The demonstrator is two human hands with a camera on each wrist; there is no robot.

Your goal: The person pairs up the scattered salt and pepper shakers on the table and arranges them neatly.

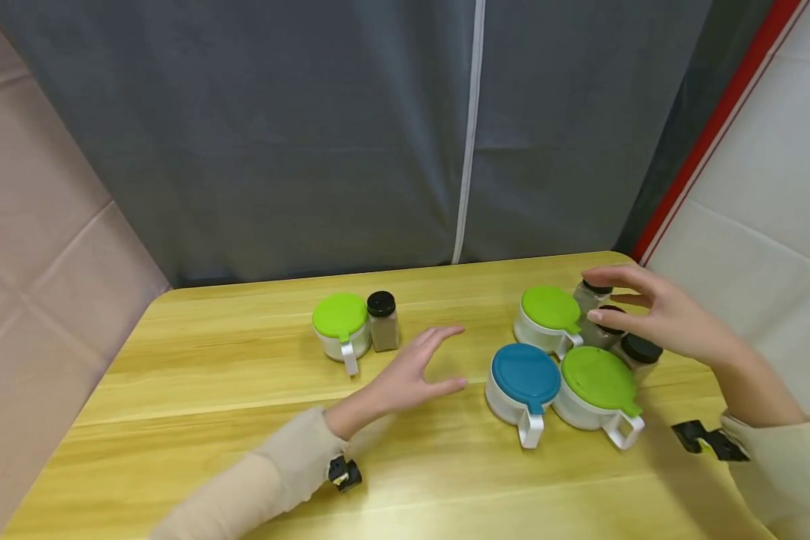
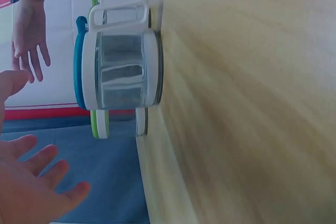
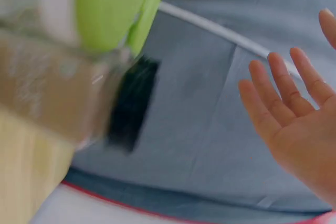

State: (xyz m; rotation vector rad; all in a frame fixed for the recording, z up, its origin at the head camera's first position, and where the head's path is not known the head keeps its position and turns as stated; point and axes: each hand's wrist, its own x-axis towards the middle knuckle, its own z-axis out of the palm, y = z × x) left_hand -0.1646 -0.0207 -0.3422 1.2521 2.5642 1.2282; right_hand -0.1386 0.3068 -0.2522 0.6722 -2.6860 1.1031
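My left hand (image 1: 408, 375) hovers above the middle of the table, thumb and fingers spread with nothing between them. Just right of it stands a blue-lidded seasoning jar (image 1: 525, 375) with a white handle; its clear body shows in the left wrist view. My right hand (image 1: 671, 315) is over the right-hand group, its fingers extended and apart in the right wrist view. Beneath and beside it are three black-capped spice bottles, the nearest one (image 1: 640, 349) partly behind a green-lidded seasoning jar (image 1: 597, 379). Another green-lidded jar (image 1: 550, 309) stands behind the blue-lidded one.
On the left of the wooden table (image 1: 209, 360), a green-lidded jar (image 1: 340, 319) stands beside a black-capped spice bottle (image 1: 383, 322). A grey curtain (image 1: 310, 150) hangs behind the far edge. Pale panels (image 1: 769, 172) rise at both sides.
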